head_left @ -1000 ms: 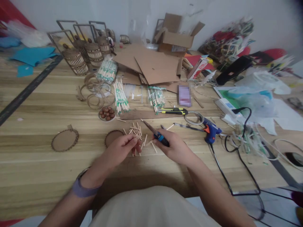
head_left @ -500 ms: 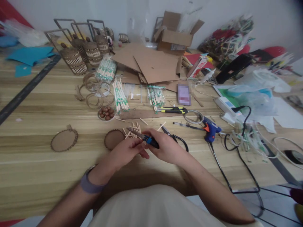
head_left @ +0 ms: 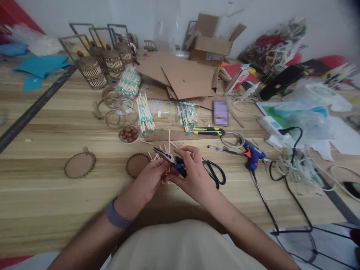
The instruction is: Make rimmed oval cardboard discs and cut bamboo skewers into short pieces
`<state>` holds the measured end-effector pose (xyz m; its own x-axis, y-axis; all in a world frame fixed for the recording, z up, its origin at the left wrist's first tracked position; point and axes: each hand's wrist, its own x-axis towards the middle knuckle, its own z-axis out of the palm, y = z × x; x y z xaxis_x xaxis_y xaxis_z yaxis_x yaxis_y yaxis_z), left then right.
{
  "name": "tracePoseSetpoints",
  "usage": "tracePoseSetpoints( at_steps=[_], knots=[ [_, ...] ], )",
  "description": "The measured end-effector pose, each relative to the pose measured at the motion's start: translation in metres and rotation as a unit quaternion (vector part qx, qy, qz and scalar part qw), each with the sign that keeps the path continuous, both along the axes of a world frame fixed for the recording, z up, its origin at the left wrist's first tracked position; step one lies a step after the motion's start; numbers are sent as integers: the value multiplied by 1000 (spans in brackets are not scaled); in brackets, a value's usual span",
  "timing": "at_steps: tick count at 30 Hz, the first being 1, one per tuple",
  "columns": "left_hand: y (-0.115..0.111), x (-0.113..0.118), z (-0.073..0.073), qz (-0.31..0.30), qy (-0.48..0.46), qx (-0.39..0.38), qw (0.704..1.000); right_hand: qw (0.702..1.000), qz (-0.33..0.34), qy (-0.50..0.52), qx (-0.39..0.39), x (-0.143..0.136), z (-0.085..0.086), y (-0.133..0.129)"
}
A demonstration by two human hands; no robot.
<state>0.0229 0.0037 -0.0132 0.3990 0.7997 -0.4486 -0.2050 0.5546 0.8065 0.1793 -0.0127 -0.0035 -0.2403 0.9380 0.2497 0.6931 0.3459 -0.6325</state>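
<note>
My right hand [head_left: 194, 173] is wrapped round the dark blue handles of the pliers [head_left: 169, 156], whose jaws point up and left. A pale wooden stick [head_left: 169, 139] stands upright beside the jaws, its lower part passing behind them. Its lower end comes down to the fingers of my left hand [head_left: 153, 175], which are pinched together around it. Cut stick pieces [head_left: 153, 154] lie behind my hands. Just left of them is a round cardboard disc [head_left: 137, 165] with a dark braided rim. Black-handled scissors [head_left: 216, 173] lie right of my right hand.
Another rimmed disc [head_left: 80, 165] lies at the left. Behind are a bowl of brown balls [head_left: 129, 134], bagged sticks [head_left: 187, 114], a yellow-black cutter [head_left: 208, 131] and cardboard sheets [head_left: 188, 78]. A blue glue gun [head_left: 254, 154] with a black cable lies at the right.
The pliers' jaws have opened and their handles have spread in my right hand. An upright stick now shows at the jaws. The view has shifted slightly.
</note>
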Motion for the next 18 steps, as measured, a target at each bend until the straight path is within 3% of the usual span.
tracePoseSetpoints(
  at_steps=[5,9,11,14,18],
  knots=[
    [-6,6,6,51,-33,-6,998,999,-11,-27,45,-1,-9,0],
    [-9,6,5,55,-27,20,998,1000,-3,-5,14,0,-6,-2],
    [-10,2,3,38,-11,36,999,999,2,26,-39,5,2,-3],
    [-13,-7,5,7,58,54,997,981,5,59,-184,23,18,-6],
    [-14,-17,13,-57,138,91,984,916,46,78,-390,54,34,-10]
  ],
)
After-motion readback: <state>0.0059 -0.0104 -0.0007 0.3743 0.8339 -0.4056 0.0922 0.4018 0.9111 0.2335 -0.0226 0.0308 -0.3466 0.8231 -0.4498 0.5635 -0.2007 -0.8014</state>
